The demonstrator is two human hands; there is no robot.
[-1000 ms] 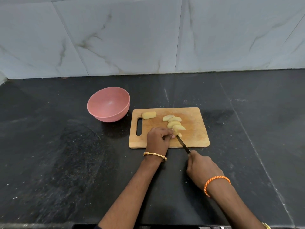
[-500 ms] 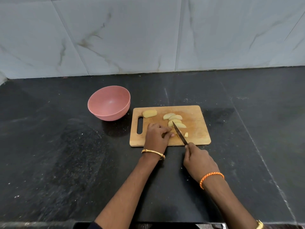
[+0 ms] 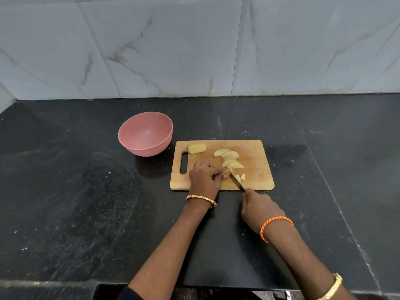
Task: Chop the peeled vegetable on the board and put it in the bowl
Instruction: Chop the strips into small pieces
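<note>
**Knife gripped over the board, pieces pinned by the other hand**

The right hand [image 3: 260, 207], low and right of the frame's centre, has its fingers curled round the handle of a knife [image 3: 237, 180], which is hidden inside the fist; only the dark blade shows, slanting up and to the left across the near edge of the cutting board [image 3: 257, 169]. The blade tip sits at the low end of a row of pale vegetable slices [image 3: 230, 159], beside the left hand's fingertips. The left hand [image 3: 204, 177] rests on the board with its fingers bent, their tips pressed down at the spot where the blade meets the vegetable; whether they pinch a piece or only steady it cannot be told. Just right of the blade lie two small cut bits [image 3: 241, 177]. The slices overlap one another in a curved row near the middle of the board. A larger uncut chunk [image 3: 196, 148] lies apart from them at the board's upper left corner, above the handle slot.

The pink bowl [image 3: 145, 134] stands on the dark countertop [image 3: 86, 191] just beyond the board's upper left corner, near it but not touching; nothing shows inside it. A gold bangle [image 3: 201, 199] circles the left wrist and an orange braided band [image 3: 275, 226] the right. A grey marble-patterned wall [image 3: 194, 44] fills the upper part of the frame.
</note>
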